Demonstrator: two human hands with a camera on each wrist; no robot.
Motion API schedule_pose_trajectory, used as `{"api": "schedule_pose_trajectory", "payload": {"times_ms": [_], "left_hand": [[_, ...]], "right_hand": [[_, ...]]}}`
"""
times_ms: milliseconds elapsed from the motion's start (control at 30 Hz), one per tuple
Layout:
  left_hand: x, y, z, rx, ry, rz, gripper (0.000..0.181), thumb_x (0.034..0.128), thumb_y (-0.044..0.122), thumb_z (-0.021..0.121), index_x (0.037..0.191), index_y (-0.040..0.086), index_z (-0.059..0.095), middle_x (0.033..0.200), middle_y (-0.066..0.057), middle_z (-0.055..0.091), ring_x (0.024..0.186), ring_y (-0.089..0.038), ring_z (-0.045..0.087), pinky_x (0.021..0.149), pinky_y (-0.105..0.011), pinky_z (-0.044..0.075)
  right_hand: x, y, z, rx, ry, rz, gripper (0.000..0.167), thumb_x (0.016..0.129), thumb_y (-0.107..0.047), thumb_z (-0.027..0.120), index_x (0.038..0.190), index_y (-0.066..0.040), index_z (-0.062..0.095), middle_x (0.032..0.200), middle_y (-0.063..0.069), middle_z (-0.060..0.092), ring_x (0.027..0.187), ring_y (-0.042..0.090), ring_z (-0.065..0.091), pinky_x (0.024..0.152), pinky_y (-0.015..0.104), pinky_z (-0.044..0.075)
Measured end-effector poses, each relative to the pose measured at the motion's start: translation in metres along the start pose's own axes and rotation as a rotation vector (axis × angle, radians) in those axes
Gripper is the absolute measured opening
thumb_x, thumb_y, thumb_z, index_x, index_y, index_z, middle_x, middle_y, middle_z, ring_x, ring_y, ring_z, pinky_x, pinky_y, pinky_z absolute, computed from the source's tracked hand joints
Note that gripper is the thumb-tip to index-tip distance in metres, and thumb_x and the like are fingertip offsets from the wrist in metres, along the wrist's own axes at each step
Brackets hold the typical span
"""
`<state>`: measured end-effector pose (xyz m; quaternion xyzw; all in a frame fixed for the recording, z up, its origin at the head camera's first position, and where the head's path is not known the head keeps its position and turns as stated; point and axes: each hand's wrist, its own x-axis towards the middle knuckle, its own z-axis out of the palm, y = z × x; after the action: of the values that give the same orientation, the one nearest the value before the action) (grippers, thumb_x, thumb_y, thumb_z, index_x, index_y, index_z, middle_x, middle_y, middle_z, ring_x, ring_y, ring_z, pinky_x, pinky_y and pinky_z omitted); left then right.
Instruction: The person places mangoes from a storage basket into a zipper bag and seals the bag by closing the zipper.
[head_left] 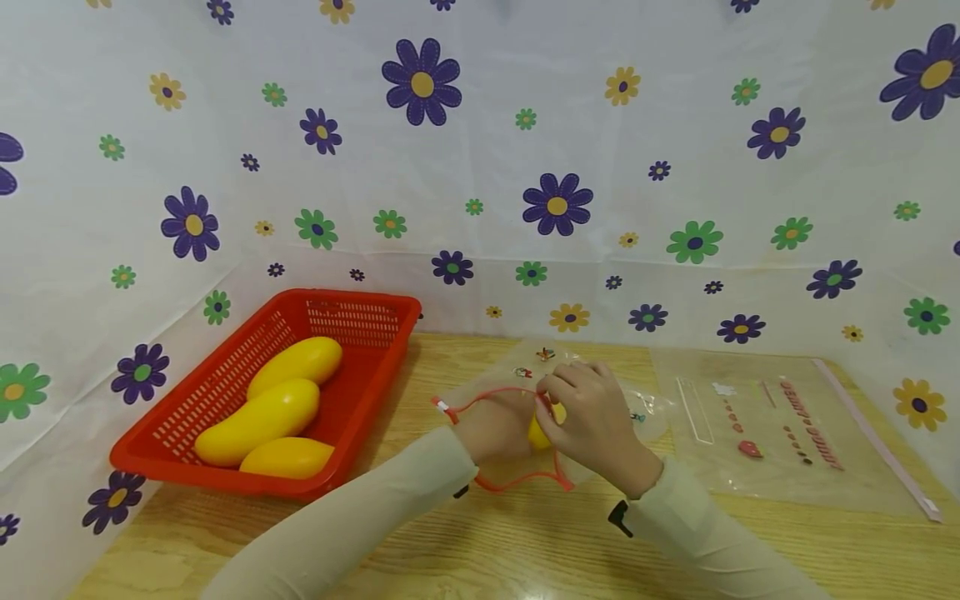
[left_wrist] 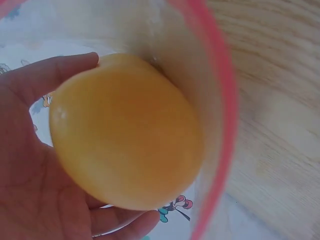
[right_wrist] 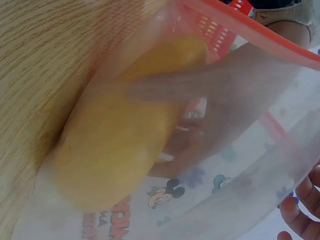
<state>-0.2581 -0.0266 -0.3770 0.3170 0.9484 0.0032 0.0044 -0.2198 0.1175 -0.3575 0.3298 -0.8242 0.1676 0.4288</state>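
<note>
A clear zip bag with a red rim (head_left: pixel 525 476) stands open in the middle of the table. My left hand (head_left: pixel 497 427) reaches inside it and holds a yellow mango (head_left: pixel 542 429). The left wrist view shows the mango (left_wrist: pixel 125 135) against the palm, thumb and fingers of that hand (left_wrist: pixel 45 185) curled round it. Through the cloudy plastic, the right wrist view shows the mango (right_wrist: pixel 115 135) lengthwise beside the bag's wall. My right hand (head_left: pixel 596 417) grips the bag's edge with curled fingers; its fingers (right_wrist: pixel 302 215) show at the lower right there.
A red basket (head_left: pixel 375 408) with several yellow mangoes (head_left: pixel 262 421) stands at the left. Flat on the wooden table (head_left: pixel 480 554) at the right lies another clear bag (head_left: pixel 750 483) with a pink zip edge. A flowered white cloth (head_left: pixel 480 150) hangs behind.
</note>
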Motion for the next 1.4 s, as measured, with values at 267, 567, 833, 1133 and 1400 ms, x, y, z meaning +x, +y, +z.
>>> {"api": "schedule_pose_trajectory", "payload": {"times_ms": [267, 567, 833, 1133, 1400], "left_hand": [[0.012, 0.001, -0.004, -0.004, -0.104, -0.033, 0.022, 0.08, 0.024, 0.068, 0.101, 0.017, 0.062, 0.093, 0.01, 0.065, 0.078, -0.006, 0.053, 0.075, -0.019, 0.045], [0.02, 0.005, -0.008, -0.035, -0.207, -0.057, 0.012, 0.0917, 0.023, 0.053, 0.088, 0.015, 0.06, 0.079, 0.008, 0.057, 0.068, -0.006, 0.049, 0.063, -0.019, 0.041], [0.025, 0.008, -0.012, -0.058, -0.231, -0.087, 0.018, 0.0923, 0.027, 0.052, 0.099, 0.012, 0.059, 0.095, 0.005, 0.06, 0.079, -0.006, 0.051, 0.075, -0.019, 0.044], [0.025, 0.01, -0.01, -0.156, -0.256, -0.103, 0.021, 0.0949, 0.023, 0.049, 0.106, 0.007, 0.058, 0.103, 0.002, 0.06, 0.085, -0.007, 0.049, 0.08, -0.017, 0.042], [0.028, 0.01, -0.006, -0.122, -0.156, -0.18, 0.017, 0.093, 0.021, 0.049, 0.1, 0.011, 0.062, 0.104, 0.002, 0.064, 0.091, -0.009, 0.058, 0.084, -0.023, 0.047]], "right_hand": [[0.001, 0.0, 0.001, 0.003, 0.007, -0.007, 0.007, 0.073, -0.012, 0.07, 0.071, -0.011, 0.063, 0.063, -0.003, 0.056, 0.061, 0.013, 0.05, 0.069, 0.034, 0.044], [0.002, 0.0, 0.003, 0.004, 0.013, -0.014, 0.008, 0.073, -0.011, 0.07, 0.07, -0.012, 0.062, 0.064, -0.003, 0.056, 0.06, 0.013, 0.05, 0.068, 0.034, 0.044], [0.001, 0.001, 0.003, 0.0, 0.023, -0.016, 0.007, 0.073, -0.011, 0.069, 0.07, -0.012, 0.062, 0.064, -0.004, 0.056, 0.06, 0.013, 0.051, 0.069, 0.035, 0.044], [0.001, 0.001, 0.003, 0.003, 0.023, -0.018, 0.007, 0.073, -0.012, 0.069, 0.071, -0.012, 0.063, 0.065, -0.003, 0.057, 0.06, 0.013, 0.051, 0.068, 0.035, 0.045], [0.002, 0.0, 0.002, 0.007, 0.039, -0.032, 0.006, 0.073, -0.012, 0.07, 0.072, -0.011, 0.064, 0.069, -0.001, 0.062, 0.066, 0.016, 0.057, 0.069, 0.036, 0.046]]}}
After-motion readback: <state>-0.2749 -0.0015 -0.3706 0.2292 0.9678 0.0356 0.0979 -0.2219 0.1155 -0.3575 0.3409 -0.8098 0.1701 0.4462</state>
